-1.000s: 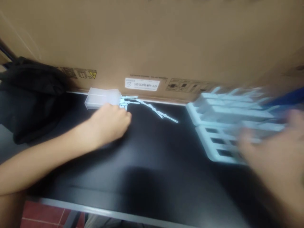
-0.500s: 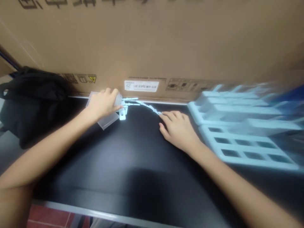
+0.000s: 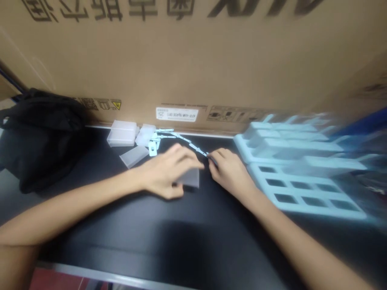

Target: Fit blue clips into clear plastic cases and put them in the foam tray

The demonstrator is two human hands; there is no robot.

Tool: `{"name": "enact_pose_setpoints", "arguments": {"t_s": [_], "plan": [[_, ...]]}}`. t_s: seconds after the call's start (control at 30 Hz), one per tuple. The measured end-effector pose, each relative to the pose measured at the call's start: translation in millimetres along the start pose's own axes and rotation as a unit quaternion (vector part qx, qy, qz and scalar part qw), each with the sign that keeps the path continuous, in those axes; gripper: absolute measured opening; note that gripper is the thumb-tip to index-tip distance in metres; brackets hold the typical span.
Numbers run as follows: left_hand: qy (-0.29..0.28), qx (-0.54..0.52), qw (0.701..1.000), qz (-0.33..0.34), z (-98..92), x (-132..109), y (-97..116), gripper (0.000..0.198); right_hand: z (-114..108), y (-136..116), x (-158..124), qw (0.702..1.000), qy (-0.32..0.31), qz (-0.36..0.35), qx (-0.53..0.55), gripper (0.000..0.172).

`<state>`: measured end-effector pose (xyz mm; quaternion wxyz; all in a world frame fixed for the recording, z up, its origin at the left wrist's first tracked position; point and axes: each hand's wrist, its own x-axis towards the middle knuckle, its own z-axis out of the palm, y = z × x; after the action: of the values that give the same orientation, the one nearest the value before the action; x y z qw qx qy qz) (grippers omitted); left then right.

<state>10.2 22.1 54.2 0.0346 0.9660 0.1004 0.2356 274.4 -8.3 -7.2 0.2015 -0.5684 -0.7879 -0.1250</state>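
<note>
My left hand [image 3: 169, 171] is closed around a small translucent plastic box [image 3: 191, 178], held low over the black table. The fingers of my right hand [image 3: 228, 167] are curled and pinch at the near end of a thin light blue plastic strip [image 3: 198, 149]; a dark gap shows by the thumb. More light blue strips [image 3: 183, 137] trail back from it to the left. At their far end lies a light blue tab with a hole [image 3: 152, 149]. Several translucent boxes, such as an upright one [image 3: 122, 133] and a flat one [image 3: 134, 156], lie left of the strips.
A large cardboard carton [image 3: 193, 64] walls off the back of the black table [image 3: 130, 233]. On the left sits a black bag [image 3: 45, 137]. Light blue racks with square openings [image 3: 290, 191] stand on the right, holding several light blue pieces with handles [image 3: 332, 164].
My left hand has moved right and nearer from the pile of boxes, bringing a translucent box along. My right hand has stayed near the strip's end, its fingers now more curled.
</note>
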Motion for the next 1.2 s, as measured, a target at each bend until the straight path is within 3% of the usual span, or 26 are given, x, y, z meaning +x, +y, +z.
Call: {"name": "enact_pose_setpoints", "arguments": {"t_s": [0.07,0.2,0.3,0.4,0.57,0.77,0.93,1.07,1.2], "plan": [[-0.042,-0.028,0.998,0.034,16.8,-4,15,0.058,3,4,0,1.0,0.011,0.012,0.027,0.022],[-0.048,-0.072,0.993,0.076,39.4,-14,20,0.051,3,7,-1,0.998,0.023,0.023,0.056,0.025],[-0.051,-0.098,0.992,0.064,46.5,-19,16,0.052,-2,1,-1,0.999,0.042,0.023,0.024,0.03],[-0.076,-0.086,0.993,0.039,47.8,-20,17,0.054,-9,-12,-3,0.999,0.054,0.004,0.004,0.048],[-0.094,-0.05,0.993,0.051,45.1,-18,20,0.049,-2,-43,6,0.994,-0.052,-0.096,0.023,0.058],[-0.113,-0.103,0.975,0.16,47.8,-17,18,0.038,12,-78,62,0.961,-0.158,-0.21,0.082,0.065],[-0.09,-0.111,0.976,0.166,48.1,-19,17,0.04,10,-87,76,0.967,-0.139,-0.197,0.084,0.055],[-0.088,-0.115,0.978,0.15,44.9,-17,18,0.042,8,-76,60,0.977,-0.109,-0.16,0.085,0.049],[-0.06,-0.091,0.987,0.122,45.0,-16,19,0.048,1,-54,38,0.987,-0.084,-0.125,0.052,0.025]]}}
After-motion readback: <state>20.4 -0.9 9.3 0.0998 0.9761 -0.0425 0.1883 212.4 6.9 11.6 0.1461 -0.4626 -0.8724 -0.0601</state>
